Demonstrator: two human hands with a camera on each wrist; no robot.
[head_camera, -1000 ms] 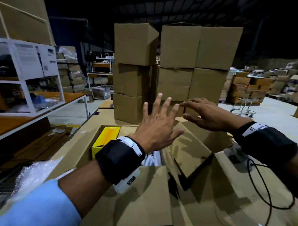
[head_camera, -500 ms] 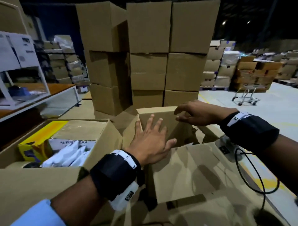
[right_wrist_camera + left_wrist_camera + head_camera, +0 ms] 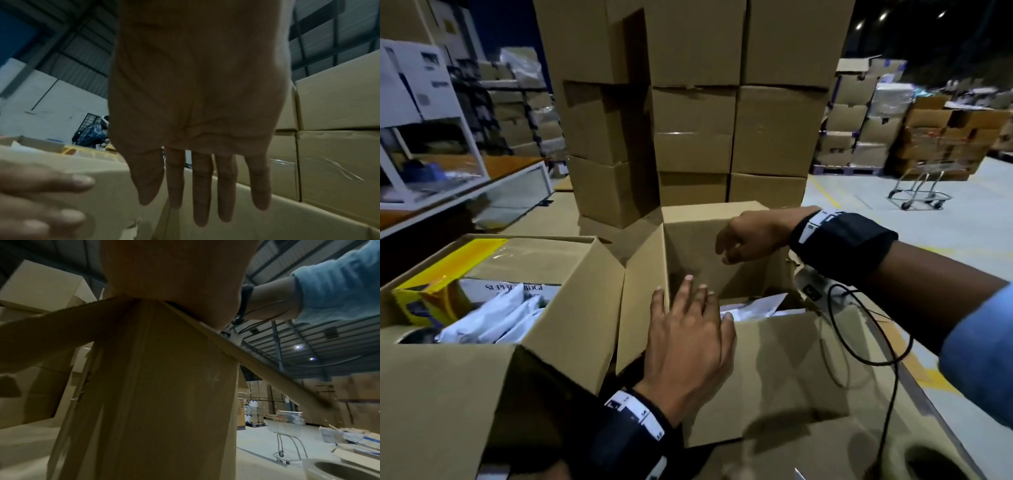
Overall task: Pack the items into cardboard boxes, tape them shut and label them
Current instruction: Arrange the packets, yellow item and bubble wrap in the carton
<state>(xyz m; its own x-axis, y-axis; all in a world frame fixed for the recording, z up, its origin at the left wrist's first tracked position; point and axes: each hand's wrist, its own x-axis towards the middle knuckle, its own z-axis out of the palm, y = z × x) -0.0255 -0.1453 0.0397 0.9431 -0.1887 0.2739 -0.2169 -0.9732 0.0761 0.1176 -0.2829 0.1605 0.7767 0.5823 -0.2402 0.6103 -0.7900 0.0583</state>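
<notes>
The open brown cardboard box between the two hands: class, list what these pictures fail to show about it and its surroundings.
- Contents: in the head view the open brown cardboard box shows only white packets; the near flap hides the rest.
- Left hand: the left wrist view shows only its palm above cardboard.
- White carton in the neighbouring box: print partly covered by white bags.
- Distant person: too small in the right wrist view.

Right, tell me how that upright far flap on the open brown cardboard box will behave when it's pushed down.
The upright far flap will probably hinge at its crease rather than buckle: it stands flat and unbent. It looks light, thin single-sheet board, so the left hand and right hand should fold it easily. It may spring back up if released, as nothing yet holds it.
</notes>
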